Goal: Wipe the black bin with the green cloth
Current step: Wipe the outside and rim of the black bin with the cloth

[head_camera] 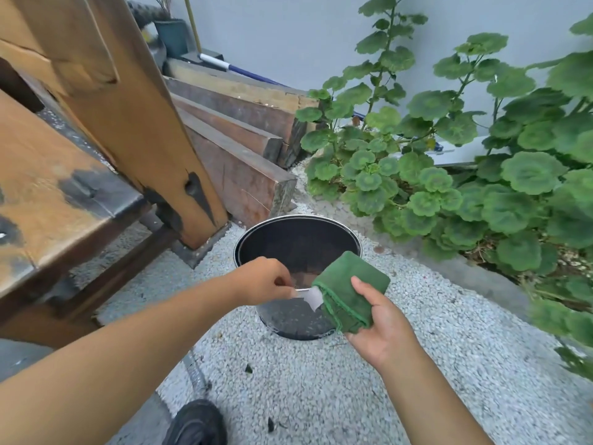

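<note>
Head view. Outdoor site: white gravel [321,396] is covering the ground and a pale grey wall [288,36] is running behind. Round-leaved green plants [449,187] are filling the right side. Dark wooden beams [244,149] are lying stacked at centre left, and a worn wooden structure [48,194] is standing at the far left.

The black bin [288,245] is standing upright on the gravel at centre, mouth open, between the beams and the plants.

The right hand [385,332] is lying palm up and holding the folded green cloth [349,290]. The thumb is pressing on top, with the fingers curled under it and clamped on the cloth. The cloth is hovering over the bin's near right rim.

The left hand [263,281] is reaching in over the bin's near rim. Its fingers are curled together, and thumb and forefinger appear to be pinching the end of a white tag [313,298] that is sticking out from the cloth's left edge.

A black shoe [195,425] is showing at the bottom edge.
</note>
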`<action>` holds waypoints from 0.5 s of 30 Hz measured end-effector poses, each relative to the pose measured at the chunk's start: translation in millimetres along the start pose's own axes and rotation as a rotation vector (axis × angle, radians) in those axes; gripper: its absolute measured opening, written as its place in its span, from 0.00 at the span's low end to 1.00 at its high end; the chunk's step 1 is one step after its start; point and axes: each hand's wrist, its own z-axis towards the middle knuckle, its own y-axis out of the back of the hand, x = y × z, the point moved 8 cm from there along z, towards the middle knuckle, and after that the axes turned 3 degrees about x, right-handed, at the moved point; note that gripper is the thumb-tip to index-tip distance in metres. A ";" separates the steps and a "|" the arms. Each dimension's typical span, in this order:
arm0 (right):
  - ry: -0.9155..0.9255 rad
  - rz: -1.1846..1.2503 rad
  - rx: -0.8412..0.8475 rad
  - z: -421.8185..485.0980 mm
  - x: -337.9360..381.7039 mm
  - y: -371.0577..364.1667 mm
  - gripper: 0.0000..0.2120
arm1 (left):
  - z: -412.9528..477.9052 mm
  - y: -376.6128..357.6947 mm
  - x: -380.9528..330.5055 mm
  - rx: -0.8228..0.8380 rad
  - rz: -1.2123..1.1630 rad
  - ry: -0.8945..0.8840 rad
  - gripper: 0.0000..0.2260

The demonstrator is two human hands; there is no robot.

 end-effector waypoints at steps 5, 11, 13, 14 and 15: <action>0.001 -0.050 0.012 2.4 0.5 -4.5 0.16 | 3.0 -14.0 -0.6 -0.017 0.313 0.010 0.10; 0.034 -0.056 0.002 -3.8 5.7 -4.4 0.17 | 0.0 0.0 -19.0 -0.111 0.291 -0.044 0.17; 0.046 -0.058 0.002 -4.0 8.9 -3.1 0.18 | -0.1 17.8 -24.5 -0.161 0.183 -0.068 0.19; 0.052 -0.053 -0.001 -4.7 10.7 -2.3 0.19 | -0.6 28.5 -25.6 -0.184 0.121 -0.073 0.19; 0.057 -0.044 -0.002 -5.7 12.5 -2.1 0.19 | -0.9 38.5 -25.0 -0.204 0.064 -0.069 0.18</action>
